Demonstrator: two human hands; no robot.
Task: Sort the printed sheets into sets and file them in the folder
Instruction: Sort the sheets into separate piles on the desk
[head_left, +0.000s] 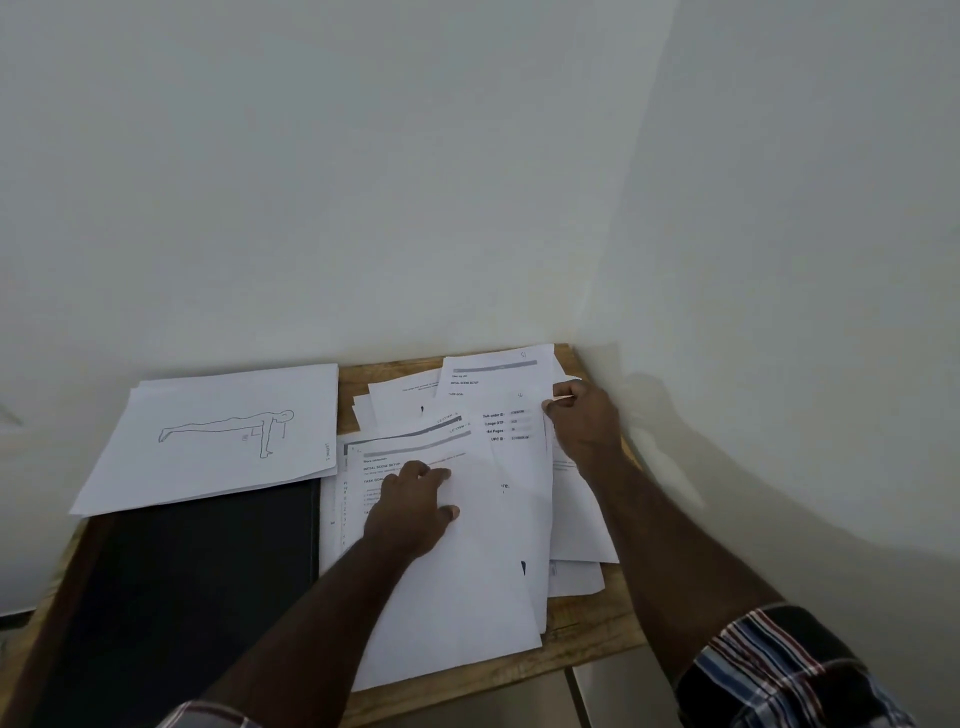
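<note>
Two hands work loose printed sheets (498, 519) toward the counter's (587, 639) right edge: left hand (410, 512) presses flat, fingers relaxed; right hand (584, 415) pinches a sheet's edge near the far right corner. Black folder (182, 587) lies left.

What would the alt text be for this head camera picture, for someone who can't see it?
A person's left hand presses flat on a loose pile of printed sheets on a wooden table, while the right hand pinches the edge of a sheet further back. To the left, a sheet with a plank-pose drawing lies partly over a dark folder.
</note>
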